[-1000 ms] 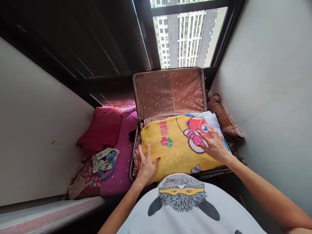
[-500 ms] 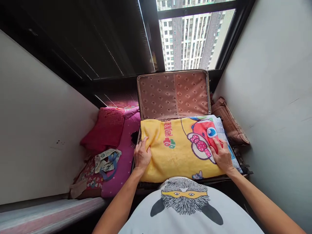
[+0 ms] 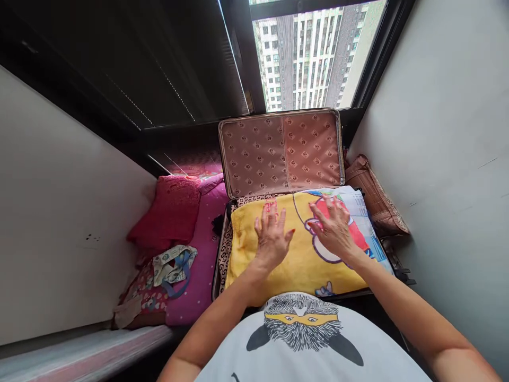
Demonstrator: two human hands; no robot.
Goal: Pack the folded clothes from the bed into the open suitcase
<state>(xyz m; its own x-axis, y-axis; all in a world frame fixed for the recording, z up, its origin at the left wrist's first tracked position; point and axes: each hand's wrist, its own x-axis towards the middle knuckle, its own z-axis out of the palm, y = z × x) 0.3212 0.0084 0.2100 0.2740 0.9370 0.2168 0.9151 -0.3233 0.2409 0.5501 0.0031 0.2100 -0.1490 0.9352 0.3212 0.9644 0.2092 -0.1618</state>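
A folded yellow blanket (image 3: 294,265) with cartoon prints lies in the open suitcase (image 3: 254,154), whose patterned pink-brown lid stands up against the window side. Over the left-middle of the blanket is my left hand (image 3: 272,239), fingers spread, palm down. My right hand (image 3: 332,225) is likewise spread over the red cartoon figure on the blanket's right part. Neither hand grips anything; whether the palms press on the cloth or hover just above it I cannot tell. The suitcase's patterned lining (image 3: 225,254) shows along the blanket's left edge.
Left of the suitcase lie a red cushion (image 3: 170,209), a purple dotted cloth (image 3: 191,286) and a bag with a blue strap (image 3: 175,268). A brown quilted bundle (image 3: 376,201) sits at the right, against the white wall (image 3: 453,159). Behind is a window (image 3: 302,58).
Both hands have left the blanket's side areas and moved inward and away from me, fingers now spread. The blanket's left edge has shifted, exposing the suitcase lining there.
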